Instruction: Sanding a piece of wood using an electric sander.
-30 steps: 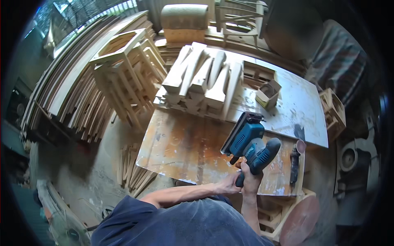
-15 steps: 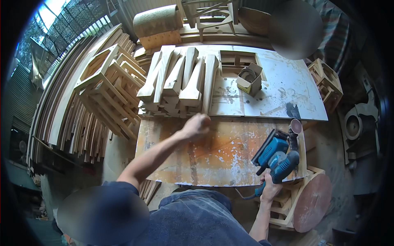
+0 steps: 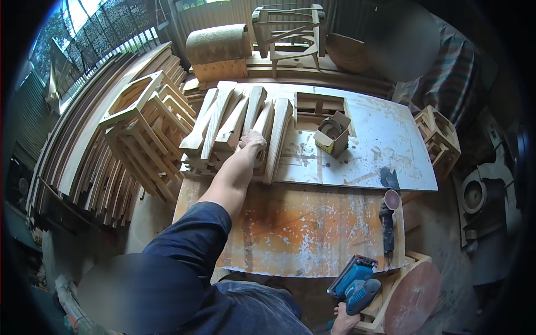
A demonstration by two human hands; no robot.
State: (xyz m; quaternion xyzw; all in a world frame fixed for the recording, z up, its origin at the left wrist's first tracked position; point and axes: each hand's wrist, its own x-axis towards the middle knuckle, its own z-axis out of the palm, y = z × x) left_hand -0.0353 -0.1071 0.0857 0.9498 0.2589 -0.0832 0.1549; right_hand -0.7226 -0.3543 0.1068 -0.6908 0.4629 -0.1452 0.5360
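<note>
My left hand (image 3: 252, 140) reaches out to the stack of pale wooden furniture legs (image 3: 225, 125), its fingers curled over the near end of one leg; the fingertips are partly hidden. The legs lie side by side in several layers, their wide ends toward me. Low at the right, my right hand (image 3: 346, 322) is closed round the handle of a blue power sander (image 3: 356, 283). The sander is held off the near edge of the worn, paint-marked worktop (image 3: 301, 223), its flat pad tilted up.
A dark angle grinder with a pink disc (image 3: 386, 229) lies on the worktop's right side. Beyond stands a carton (image 3: 333, 137) with a round roll, on a white board (image 3: 385, 134). Wooden frames (image 3: 145, 123) stand left; a round-topped stool (image 3: 410, 304) lies at lower right.
My left hand has gone forward from the stack's front onto a wooden leg. My right hand has drawn the sander back and down, off the worktop toward me.
</note>
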